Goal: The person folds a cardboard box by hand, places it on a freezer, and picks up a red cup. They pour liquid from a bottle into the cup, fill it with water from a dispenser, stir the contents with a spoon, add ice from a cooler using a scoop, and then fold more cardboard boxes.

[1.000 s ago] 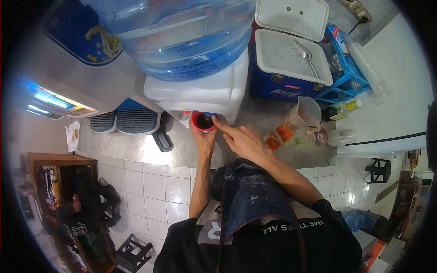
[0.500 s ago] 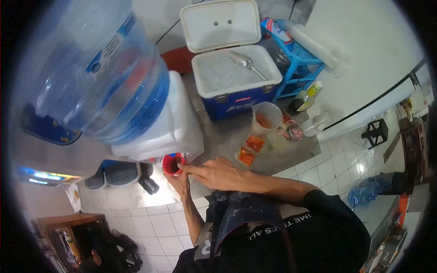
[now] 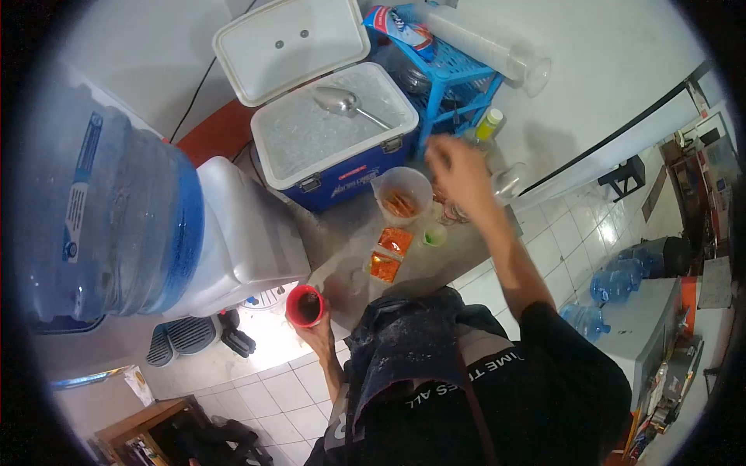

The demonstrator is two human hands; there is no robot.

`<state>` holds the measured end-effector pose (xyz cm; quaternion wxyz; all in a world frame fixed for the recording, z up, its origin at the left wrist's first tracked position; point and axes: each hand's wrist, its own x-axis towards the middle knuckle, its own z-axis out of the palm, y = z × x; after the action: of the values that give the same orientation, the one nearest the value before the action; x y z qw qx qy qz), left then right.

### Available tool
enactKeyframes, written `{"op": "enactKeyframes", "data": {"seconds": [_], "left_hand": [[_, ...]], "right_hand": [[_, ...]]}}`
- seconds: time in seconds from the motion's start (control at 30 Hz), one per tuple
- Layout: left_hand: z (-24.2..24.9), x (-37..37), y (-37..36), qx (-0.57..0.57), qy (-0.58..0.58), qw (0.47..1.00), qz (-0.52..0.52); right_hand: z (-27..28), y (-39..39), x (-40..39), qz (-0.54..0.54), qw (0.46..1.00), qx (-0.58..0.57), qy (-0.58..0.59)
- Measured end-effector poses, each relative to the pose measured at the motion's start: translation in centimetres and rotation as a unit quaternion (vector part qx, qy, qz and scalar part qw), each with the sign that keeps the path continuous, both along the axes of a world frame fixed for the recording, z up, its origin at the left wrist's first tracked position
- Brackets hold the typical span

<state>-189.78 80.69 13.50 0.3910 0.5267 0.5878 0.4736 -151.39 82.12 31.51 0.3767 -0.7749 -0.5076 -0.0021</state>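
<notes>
My left hand is wrapped around a red cup with dark contents at its bottom. The cup is beside the water dispenser. Over the right part of the counter, my right hand is raised with its fingers loosely curled and apart, a little blurred, and nothing shows in them. Just under and beside it are a clear plastic jug holding orange-brown packets and a bottle with a yellow-green neck. Orange sachets and a small greenish cup lie nearer to me.
A blue cooler stands open, full of ice, with a metal scoop on top. Behind my right hand is a blue plastic rack bearing stacked clear cups. A large water bottle sits upon the dispenser at left.
My right hand has left the red cup and swung right, over the jug and bottles. My left hand still holds the cup, now out from under the dispenser. The view has shifted.
</notes>
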Motion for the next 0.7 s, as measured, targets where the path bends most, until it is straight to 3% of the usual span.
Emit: {"op": "enactKeyframes", "data": {"seconds": [0.07,0.13,0.2,0.37,0.5,0.57,0.7], "left_hand": [[0.4,1.3,-0.5,-0.014,0.002,0.999,-0.049],[0.3,2.9,-0.5,-0.016,-0.023,0.997,-0.066],[1.5,4.6,-0.4,-0.002,0.017,0.993,-0.113],[1.0,7.5,0.6,-0.023,-0.025,0.988,-0.150],[1.6,8.3,1.7,0.023,0.002,0.976,-0.217],[1.3,8.4,2.0,0.028,0.006,0.977,-0.213],[1.2,8.1,3.3,0.033,0.025,0.972,-0.231]], "right_hand": [[-1.4,2.5,6.7,-0.095,0.992,-0.046,-0.075],[-2.7,5.6,11.9,-0.129,0.980,-0.130,-0.077],[-3.3,7.7,13.7,-0.156,0.970,-0.177,-0.061],[-5.5,12.1,15.9,-0.162,0.947,-0.259,-0.097],[-3.9,11.3,13.9,-0.158,0.947,-0.268,-0.078],[-3.1,8.0,10.4,-0.197,0.959,-0.194,-0.068],[-1.2,0.4,6.1,-0.154,0.985,-0.082,0.002]]}}
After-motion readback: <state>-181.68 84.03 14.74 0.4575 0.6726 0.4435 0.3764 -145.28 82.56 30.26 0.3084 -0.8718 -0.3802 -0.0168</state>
